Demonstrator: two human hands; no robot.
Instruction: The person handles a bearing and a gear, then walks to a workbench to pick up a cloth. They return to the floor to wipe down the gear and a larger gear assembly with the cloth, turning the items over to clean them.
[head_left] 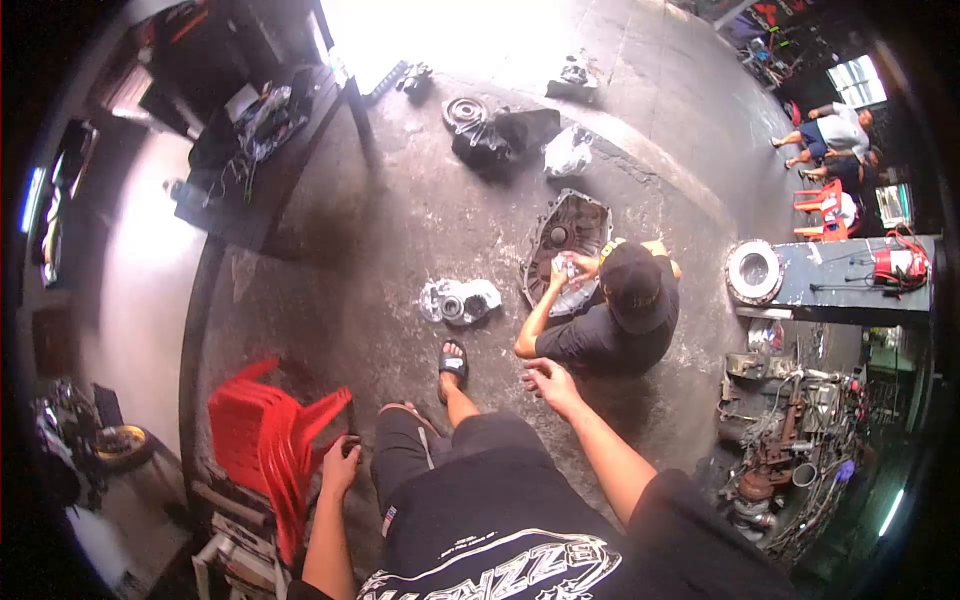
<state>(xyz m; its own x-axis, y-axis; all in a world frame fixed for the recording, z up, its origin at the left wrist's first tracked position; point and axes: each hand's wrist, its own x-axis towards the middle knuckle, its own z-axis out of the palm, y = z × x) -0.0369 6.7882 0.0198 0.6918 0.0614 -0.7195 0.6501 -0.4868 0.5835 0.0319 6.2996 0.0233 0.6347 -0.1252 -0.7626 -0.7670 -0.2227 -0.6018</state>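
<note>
My left hand hangs loosely beside a stack of red plastic chairs, fingers slightly curled and nothing in them. My right hand is held out in front of me, fingers apart and empty, close behind a crouching person's back. That person, in a dark cap and shirt, holds something small and whitish over a large metal gearbox housing on the floor. Ahead of my sandalled foot lies a silvery metal casing.
More gearbox parts lie farther off: a dark housing with a round end, a pale casing and a small assembly. A workbench and a greasy engine stand on the right. Other people are at the far right.
</note>
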